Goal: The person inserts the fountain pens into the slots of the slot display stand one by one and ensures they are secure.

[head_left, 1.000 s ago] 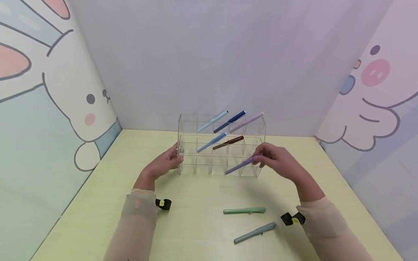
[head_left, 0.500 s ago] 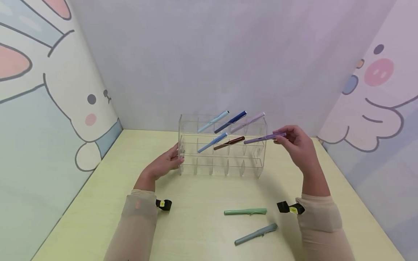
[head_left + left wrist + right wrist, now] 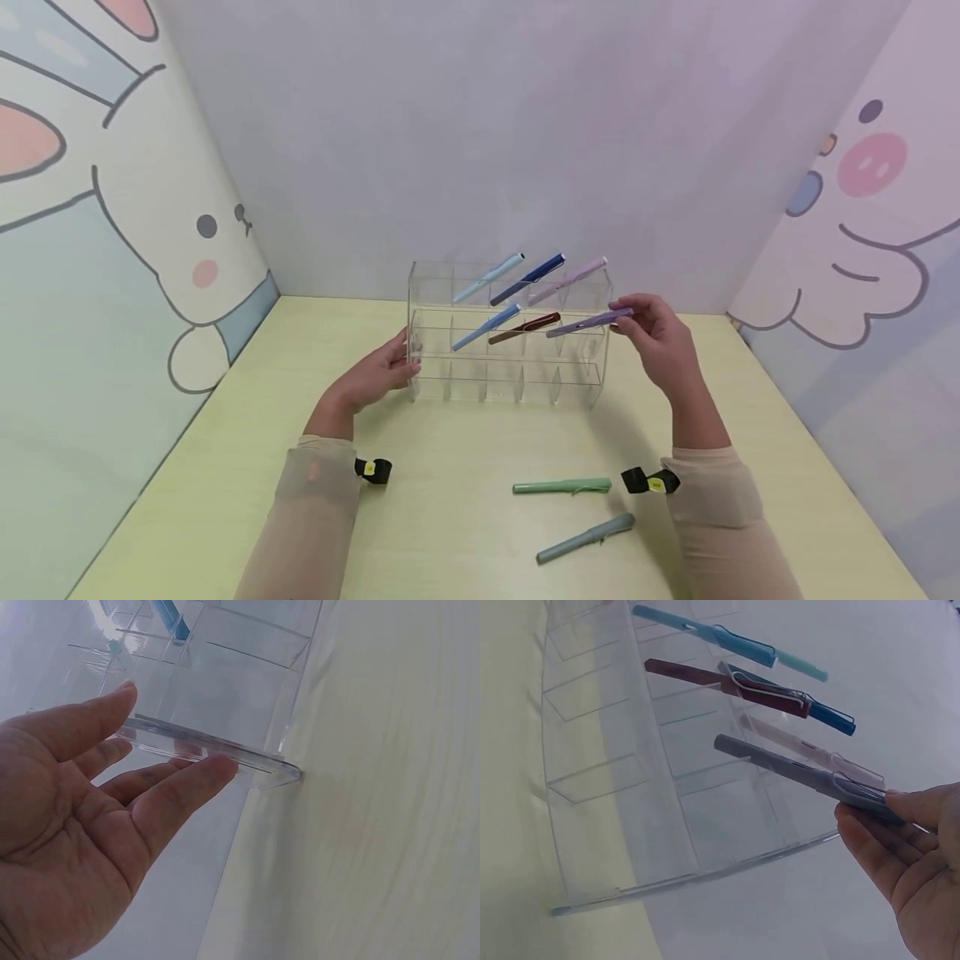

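A clear acrylic pen rack (image 3: pixel 504 390) with tiered compartments stands on the table. My left hand (image 3: pixel 375 375) holds its left side panel (image 3: pixel 217 744), thumb toward the front and fingers farther back. In my right hand (image 3: pixel 660 337), thumb and fingers pinch the clip end of a purple pen (image 3: pixel 585 323). That pen slants over the right part of the middle tier, its far end pointing left; whether it touches the rack cannot be told. A light blue pen (image 3: pixel 486 327) and a dark red pen (image 3: pixel 727 688) rest in the middle tier.
On the top tier lie a pale blue pen (image 3: pixel 489 278), a navy pen (image 3: pixel 528 280) and a lilac pen (image 3: pixel 567 282). A green pen (image 3: pixel 561 486) and a grey pen (image 3: pixel 585 539) lie on the table (image 3: pixel 442 517) in front. Walls enclose the table's back and sides.
My right hand has lifted the purple pen from the bottom tier's height to the middle tier, swinging out right and then slightly back left. My left hand stays on the rack.
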Action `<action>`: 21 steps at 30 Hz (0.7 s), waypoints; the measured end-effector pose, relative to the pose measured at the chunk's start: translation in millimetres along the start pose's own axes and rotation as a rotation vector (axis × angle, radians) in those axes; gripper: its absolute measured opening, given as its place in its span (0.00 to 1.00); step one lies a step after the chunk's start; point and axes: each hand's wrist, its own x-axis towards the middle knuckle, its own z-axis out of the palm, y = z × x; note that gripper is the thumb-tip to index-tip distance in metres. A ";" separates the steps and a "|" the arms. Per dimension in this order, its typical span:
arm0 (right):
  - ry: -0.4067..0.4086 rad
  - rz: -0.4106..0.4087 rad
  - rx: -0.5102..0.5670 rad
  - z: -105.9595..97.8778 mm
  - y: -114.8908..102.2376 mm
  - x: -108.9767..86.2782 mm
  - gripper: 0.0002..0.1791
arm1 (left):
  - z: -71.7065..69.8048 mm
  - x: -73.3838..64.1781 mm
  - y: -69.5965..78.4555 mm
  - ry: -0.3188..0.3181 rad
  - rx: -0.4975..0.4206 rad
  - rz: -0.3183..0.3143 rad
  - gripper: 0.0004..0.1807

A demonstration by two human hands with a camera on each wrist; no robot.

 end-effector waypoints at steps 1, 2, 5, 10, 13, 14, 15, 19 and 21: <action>-0.008 0.007 0.001 2.3 1.3 0.2 0.16 | 0.0 0.0 -0.1 0.000 -0.001 0.002 0.40; -0.016 0.014 0.006 4.5 2.1 0.4 0.17 | 0.2 -0.2 0.2 0.002 -0.004 -0.001 0.40; -0.035 0.033 0.011 8.4 3.7 1.2 0.17 | 0.2 0.0 0.3 0.003 -0.004 0.002 0.40; -0.014 0.009 0.037 7.1 1.1 0.2 0.17 | -0.3 0.2 0.5 0.001 0.005 0.010 0.41; 0.019 -0.020 0.090 5.2 -1.6 -1.0 0.17 | -0.4 0.0 1.1 -0.001 0.006 0.011 0.41; 0.030 -0.029 0.110 5.2 -2.0 -1.0 0.17 | -0.4 0.2 0.9 -0.003 0.004 0.012 0.41; 0.040 -0.038 0.129 5.5 -2.2 -0.8 0.17 | -0.3 0.2 1.0 -0.003 0.005 0.010 0.41; 0.061 -0.058 0.187 10.5 -0.1 0.7 0.16 | -0.6 0.2 0.8 -0.002 0.003 0.004 0.41; 0.063 -0.053 0.186 14.6 2.0 1.3 0.15 | -0.8 -0.2 1.0 0.002 0.002 -0.001 0.41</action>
